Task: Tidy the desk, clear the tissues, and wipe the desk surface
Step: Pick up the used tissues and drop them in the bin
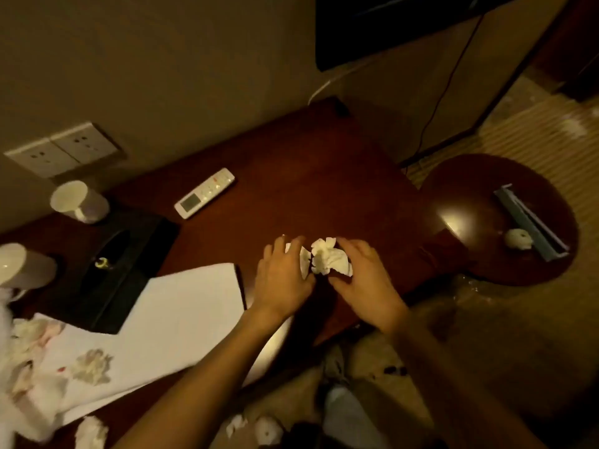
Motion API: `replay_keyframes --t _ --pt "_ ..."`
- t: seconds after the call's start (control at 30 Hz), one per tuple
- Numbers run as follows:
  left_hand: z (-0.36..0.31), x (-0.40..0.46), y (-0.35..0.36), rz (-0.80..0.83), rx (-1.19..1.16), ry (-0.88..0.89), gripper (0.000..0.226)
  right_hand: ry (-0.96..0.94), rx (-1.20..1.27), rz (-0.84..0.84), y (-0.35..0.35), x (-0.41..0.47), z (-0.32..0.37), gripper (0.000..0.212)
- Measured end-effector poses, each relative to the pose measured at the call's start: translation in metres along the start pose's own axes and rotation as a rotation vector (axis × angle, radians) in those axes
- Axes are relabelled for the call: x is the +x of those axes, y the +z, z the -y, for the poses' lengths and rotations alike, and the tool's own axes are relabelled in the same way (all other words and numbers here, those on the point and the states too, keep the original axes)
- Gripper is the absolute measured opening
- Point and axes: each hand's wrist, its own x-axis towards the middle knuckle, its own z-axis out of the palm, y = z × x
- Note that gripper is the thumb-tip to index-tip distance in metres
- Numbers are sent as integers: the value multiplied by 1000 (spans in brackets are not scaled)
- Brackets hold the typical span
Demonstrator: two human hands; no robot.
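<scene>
Dim room, dark wood desk (324, 176); left hand (283, 277) and right hand (364, 275) cupped around crumpled tissue (327, 259), no clear long axis

Crumpled tissue (329, 258) on desk (311, 176) between hands, remote (205, 193) behind, tissue box (120, 264) left

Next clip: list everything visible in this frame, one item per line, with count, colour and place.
desk: one, dark red-brown, centre
crumpled tissue: one wad, white, between the hands
loose tissues: several, white, some red-stained, lower left and on the floor
remote: one, white, back of desk
cups: two, white, far left
tissue box: one, black, left
paper sheets: white, front left
wall sockets: two, pale, wall
round stool: one, dark brown, right, bearing a grey strip and a tissue ball
left hand: on the wad
right hand: on the wad
</scene>
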Motion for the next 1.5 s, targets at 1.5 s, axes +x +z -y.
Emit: replay_keyframes --t 1.5 --pt "284 -457 -104 -851 -115 -900 28 -962 -237 554 308 -204 363 24"
